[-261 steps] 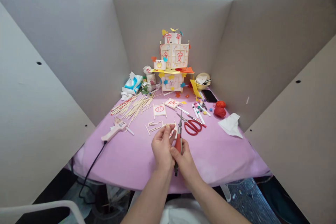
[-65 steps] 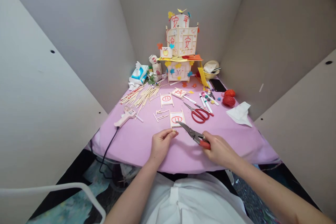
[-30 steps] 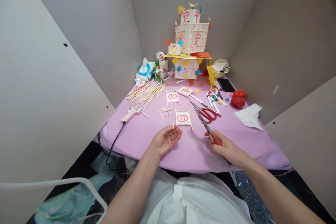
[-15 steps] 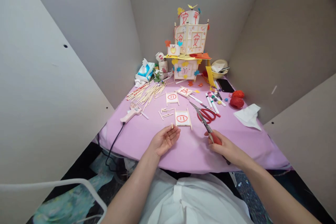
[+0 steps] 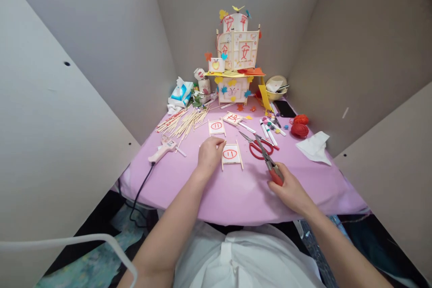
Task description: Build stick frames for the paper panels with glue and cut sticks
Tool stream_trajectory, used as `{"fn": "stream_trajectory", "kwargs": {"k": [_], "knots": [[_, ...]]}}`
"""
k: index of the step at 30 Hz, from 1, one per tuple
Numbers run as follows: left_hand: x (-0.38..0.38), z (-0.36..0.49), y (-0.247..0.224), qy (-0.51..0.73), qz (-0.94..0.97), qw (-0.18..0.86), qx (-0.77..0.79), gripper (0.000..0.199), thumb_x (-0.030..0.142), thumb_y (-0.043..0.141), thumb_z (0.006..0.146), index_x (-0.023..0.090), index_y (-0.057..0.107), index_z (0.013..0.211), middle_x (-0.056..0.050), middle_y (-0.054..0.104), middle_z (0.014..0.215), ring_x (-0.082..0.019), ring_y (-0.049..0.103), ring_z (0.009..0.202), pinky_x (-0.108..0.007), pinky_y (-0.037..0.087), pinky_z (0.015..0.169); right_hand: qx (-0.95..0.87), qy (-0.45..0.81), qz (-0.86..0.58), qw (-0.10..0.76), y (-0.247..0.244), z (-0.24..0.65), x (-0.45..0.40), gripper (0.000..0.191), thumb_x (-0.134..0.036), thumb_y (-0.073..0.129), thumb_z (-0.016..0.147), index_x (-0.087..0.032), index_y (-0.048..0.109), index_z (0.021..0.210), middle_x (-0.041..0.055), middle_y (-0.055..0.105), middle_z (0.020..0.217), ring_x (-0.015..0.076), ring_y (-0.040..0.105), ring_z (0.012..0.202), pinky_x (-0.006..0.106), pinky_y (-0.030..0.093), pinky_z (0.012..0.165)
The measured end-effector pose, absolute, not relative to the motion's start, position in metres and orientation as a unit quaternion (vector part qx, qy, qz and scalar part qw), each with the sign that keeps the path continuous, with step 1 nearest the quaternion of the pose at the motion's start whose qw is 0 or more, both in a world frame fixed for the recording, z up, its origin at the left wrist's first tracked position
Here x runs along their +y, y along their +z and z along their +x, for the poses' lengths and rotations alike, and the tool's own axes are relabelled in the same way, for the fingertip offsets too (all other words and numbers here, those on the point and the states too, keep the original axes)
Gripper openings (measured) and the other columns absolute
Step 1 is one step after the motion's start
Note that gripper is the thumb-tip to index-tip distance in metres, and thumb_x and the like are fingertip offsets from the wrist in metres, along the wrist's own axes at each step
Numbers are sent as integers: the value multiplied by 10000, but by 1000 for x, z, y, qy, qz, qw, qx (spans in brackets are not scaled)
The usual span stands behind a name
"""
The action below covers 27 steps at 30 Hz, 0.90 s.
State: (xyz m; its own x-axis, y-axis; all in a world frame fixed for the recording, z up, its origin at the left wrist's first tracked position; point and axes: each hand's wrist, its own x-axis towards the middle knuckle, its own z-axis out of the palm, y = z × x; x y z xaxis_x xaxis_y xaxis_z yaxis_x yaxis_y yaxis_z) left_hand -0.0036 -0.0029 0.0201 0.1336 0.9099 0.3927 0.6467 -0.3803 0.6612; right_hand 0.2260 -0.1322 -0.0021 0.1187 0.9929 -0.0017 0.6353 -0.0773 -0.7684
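My left hand (image 5: pixel 209 155) is closed in a pinch, palm down, at the upper left corner of a small wooden-stick frame (image 5: pixel 230 154) with a red-marked white panel. What its fingertips hold is too small to make out. The hand covers the short stick pieces beside the frame. My right hand (image 5: pixel 289 189) grips red-handled pliers (image 5: pixel 269 162), their jaws pointing up and left. Beyond the pliers' tip lie red-handled scissors (image 5: pixel 257 147), partly overlapped by it. Two similar panels, one upright panel (image 5: pixel 216 128) and one tilted panel (image 5: pixel 232 118), lie farther back.
A decorated paper-and-stick tower (image 5: pixel 236 54) stands at the back. Loose wooden sticks (image 5: pixel 187 121) and a glue gun (image 5: pixel 164 149) with a cord lie left. Markers (image 5: pixel 268 131), red yarn (image 5: pixel 299 130), a phone (image 5: pixel 284 109) and a tissue (image 5: pixel 314 147) are right. Partition walls surround the purple-covered table (image 5: pixel 232 198).
My left hand has moved up and turned from palm up to palm down, reaching the frame's upper corner. The small stick piece seen in its fingers no longer shows. The right hand keeps the pliers.
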Motion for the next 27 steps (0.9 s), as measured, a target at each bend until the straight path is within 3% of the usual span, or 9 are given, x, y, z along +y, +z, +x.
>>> {"fn": "stream_trajectory", "kwargs": {"k": [6,14,21,27], "knots": [[11,4,3,281,779,97,552,261,230,489,840,199,748,825,-88,645,890,-212,593,847,-320,432,783,-611,265,-683,301,-2,222,-134,396,-283,518,715,-234,447,1102,-12,567,882,179,544,781,297,404,731],[18,-34,19,407,705,128,566,200,285,570,801,192,736,864,-67,707,898,-184,624,845,-296,449,799,-616,256,-680,305,-6,222,-135,377,-291,509,712,-231,453,1080,-19,564,844,170,541,740,286,403,700],[16,-56,26,325,737,136,577,168,252,594,761,216,746,824,-66,730,871,-217,645,818,-315,445,747,-620,239,-689,290,-7,218,-133,356,-300,532,708,-244,472,1054,-6,591,884,184,557,771,286,397,690],[24,-74,30,332,723,118,594,158,259,598,757,212,739,814,-68,728,878,-225,644,822,-321,443,748,-610,255,-691,292,-6,219,-133,368,-320,531,726,-249,452,1079,-10,592,900,180,555,775,291,410,708]]}}
